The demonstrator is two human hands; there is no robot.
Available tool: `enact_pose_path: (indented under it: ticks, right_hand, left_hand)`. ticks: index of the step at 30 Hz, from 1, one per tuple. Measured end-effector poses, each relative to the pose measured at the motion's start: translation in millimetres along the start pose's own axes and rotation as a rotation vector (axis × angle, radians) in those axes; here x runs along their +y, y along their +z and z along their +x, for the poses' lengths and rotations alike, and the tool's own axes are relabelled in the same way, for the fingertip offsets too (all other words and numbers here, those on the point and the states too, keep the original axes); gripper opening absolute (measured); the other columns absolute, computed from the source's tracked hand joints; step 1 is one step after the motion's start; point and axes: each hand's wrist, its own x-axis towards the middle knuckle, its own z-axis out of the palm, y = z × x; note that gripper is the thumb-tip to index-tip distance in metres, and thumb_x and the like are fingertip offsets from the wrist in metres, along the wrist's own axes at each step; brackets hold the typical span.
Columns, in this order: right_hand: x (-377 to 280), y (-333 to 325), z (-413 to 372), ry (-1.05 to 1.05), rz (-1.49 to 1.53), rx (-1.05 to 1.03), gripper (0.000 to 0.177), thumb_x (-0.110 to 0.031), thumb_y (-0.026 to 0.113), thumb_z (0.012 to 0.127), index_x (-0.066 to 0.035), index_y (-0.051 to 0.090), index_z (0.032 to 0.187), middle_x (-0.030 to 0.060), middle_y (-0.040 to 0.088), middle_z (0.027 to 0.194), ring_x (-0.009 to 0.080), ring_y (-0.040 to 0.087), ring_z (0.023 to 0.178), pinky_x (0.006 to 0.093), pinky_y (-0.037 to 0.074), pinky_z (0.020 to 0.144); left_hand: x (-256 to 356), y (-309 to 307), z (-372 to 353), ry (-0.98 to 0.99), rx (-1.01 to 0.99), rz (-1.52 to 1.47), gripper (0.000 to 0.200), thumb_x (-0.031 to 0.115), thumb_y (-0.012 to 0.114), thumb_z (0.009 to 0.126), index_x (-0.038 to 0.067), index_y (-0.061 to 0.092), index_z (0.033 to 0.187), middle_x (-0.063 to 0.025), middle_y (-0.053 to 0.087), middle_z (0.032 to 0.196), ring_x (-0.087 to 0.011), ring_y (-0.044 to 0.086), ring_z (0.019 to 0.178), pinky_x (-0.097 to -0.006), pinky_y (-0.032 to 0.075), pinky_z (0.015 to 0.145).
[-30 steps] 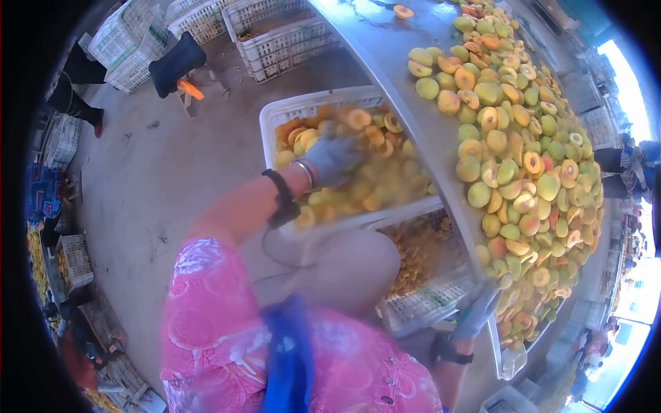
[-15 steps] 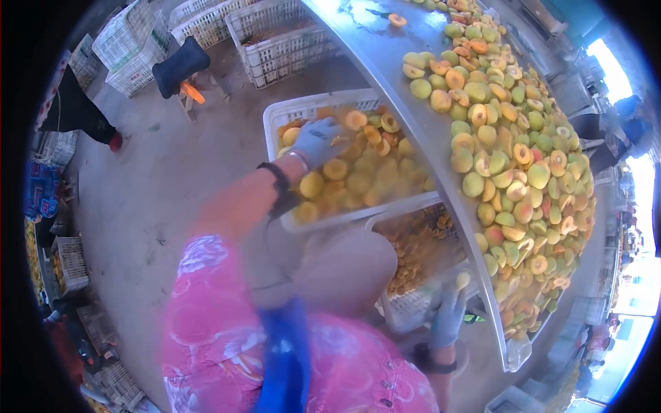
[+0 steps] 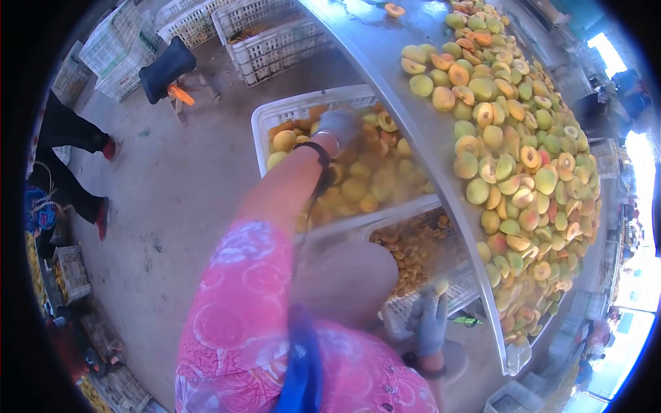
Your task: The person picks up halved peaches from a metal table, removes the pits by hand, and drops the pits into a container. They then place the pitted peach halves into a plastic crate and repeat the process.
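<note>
My left hand (image 3: 339,129), in a grey glove, reaches down into a white plastic crate (image 3: 260,144) of apricot halves (image 3: 354,187). Motion blur and the fruit obscure its fingers. Lower right, beside a second crate (image 3: 403,318) holding small brown pits (image 3: 406,258), is my right hand (image 3: 430,323), also gloved. Its fingers point up and pinch a small pale-yellow round piece (image 3: 441,286) at their tips. A metal table (image 3: 430,127) slants past both crates, heaped with whole and halved green-yellow apricots (image 3: 509,172).
The table's raised metal edge (image 3: 413,138) runs close above both crates. Stacked crates (image 3: 120,51) and a small stool with a dark cushion (image 3: 167,69) stand at upper left. A person in dark trousers (image 3: 76,131) is at far left. More people and crates line the right.
My left hand has moved right and slightly up inside the fruit crate. My right hand has shifted a little left, still with the pale piece. The person at far left has stepped further into view.
</note>
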Motion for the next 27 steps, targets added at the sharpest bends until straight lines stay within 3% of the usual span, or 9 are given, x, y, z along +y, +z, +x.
enact_pose_path:
  ticks: [8,10,14,16,20,22,24,25,27]
  right_hand:
    - [-6.1,2.3,-4.8,0.047,-0.037,-0.035,0.028,-0.031,0.043,0.103,-0.005,0.051,0.107,-0.0021,0.041,0.058,0.0055,0.032,0.039,0.0228,0.025,0.036]
    - [-10.3,-5.9,-8.7,0.347,0.047,-0.157,0.061,-0.036,0.073,0.082,0.003,0.050,0.123,0.0215,0.053,0.096,0.0326,0.055,0.067,0.0390,0.049,0.056]
    - [-14.7,8.4,-15.3,0.312,-0.035,-0.104,0.022,-0.015,0.048,0.099,0.001,0.051,0.113,-0.0004,0.043,0.061,0.0084,0.036,0.042,0.0241,0.032,0.039]
    - [19.6,-1.9,-17.1,-0.477,-0.723,-0.188,0.025,-0.005,0.052,0.091,0.004,0.051,0.114,0.0030,0.047,0.066,0.0118,0.044,0.049,0.0271,0.039,0.046]
    - [5.6,3.7,-20.1,-1.007,-1.085,0.007,0.030,0.000,0.058,0.082,0.003,0.052,0.111,0.0079,0.052,0.072,0.0192,0.052,0.059,0.0319,0.043,0.053]
    - [27.6,-4.5,-21.3,-0.977,-1.062,-0.018,0.027,0.000,0.057,0.082,0.002,0.054,0.109,0.0105,0.054,0.075,0.0204,0.053,0.061,0.0318,0.044,0.054]
    - [47.6,-8.5,-22.7,-0.035,-0.239,-0.125,0.024,0.003,0.057,0.081,0.003,0.054,0.105,0.0136,0.055,0.079,0.0218,0.055,0.065,0.0334,0.044,0.054]
    - [38.4,-7.9,-22.9,0.104,-0.253,-0.154,0.023,0.005,0.056,0.081,0.003,0.054,0.103,0.0167,0.055,0.087,0.0231,0.055,0.068,0.0343,0.044,0.054]
    - [29.3,-10.8,-22.8,-0.289,-0.585,-0.155,0.023,0.005,0.056,0.080,0.003,0.054,0.103,0.0168,0.055,0.089,0.0225,0.055,0.067,0.0333,0.044,0.055]
  left_hand:
    - [-7.0,-47.2,-30.6,0.061,-0.065,-0.345,0.038,0.036,0.053,0.091,0.007,0.066,0.112,-0.0160,0.067,0.112,-0.0353,0.061,0.108,-0.0412,0.047,0.094]
    - [11.1,-36.4,-41.6,0.173,-0.064,-0.610,0.040,0.038,0.055,0.091,0.007,0.064,0.116,-0.0163,0.065,0.116,-0.0356,0.060,0.110,-0.0406,0.046,0.096]
    - [68.5,-52.7,-81.4,0.424,-0.317,-0.374,0.055,0.045,0.055,0.090,0.015,0.051,0.136,-0.0157,0.055,0.132,-0.0299,0.050,0.127,-0.0437,0.039,0.106]
    - [80.1,-43.8,-102.0,0.550,-0.239,-0.276,0.058,0.048,0.054,0.090,0.017,0.048,0.138,-0.0146,0.049,0.138,-0.0311,0.044,0.132,-0.0496,0.033,0.109]
    - [81.1,40.1,-81.4,0.777,0.035,-0.074,0.065,0.052,0.052,0.089,0.021,0.039,0.145,-0.0122,0.032,0.152,-0.0367,0.024,0.143,-0.0640,0.011,0.114]
    - [69.3,55.5,-53.7,0.772,0.119,0.010,0.069,0.052,0.053,0.089,0.021,0.036,0.148,-0.0117,0.032,0.153,-0.0374,0.019,0.146,-0.0649,0.006,0.115]
    - [59.1,41.3,-25.4,0.480,0.048,-0.016,0.071,0.053,0.053,0.088,0.021,0.034,0.149,-0.0099,0.029,0.155,-0.0352,0.013,0.147,-0.0645,0.007,0.115]
    - [50.7,38.6,-12.3,0.485,0.066,-0.011,0.071,0.053,0.053,0.088,0.021,0.034,0.149,-0.0099,0.029,0.155,-0.0352,0.013,0.147,-0.0645,0.007,0.115]
    - [43.4,35.4,13.1,0.367,0.001,-0.011,0.071,0.054,0.053,0.088,0.022,0.034,0.149,-0.0067,0.024,0.159,-0.0349,0.012,0.148,-0.0648,0.009,0.115]
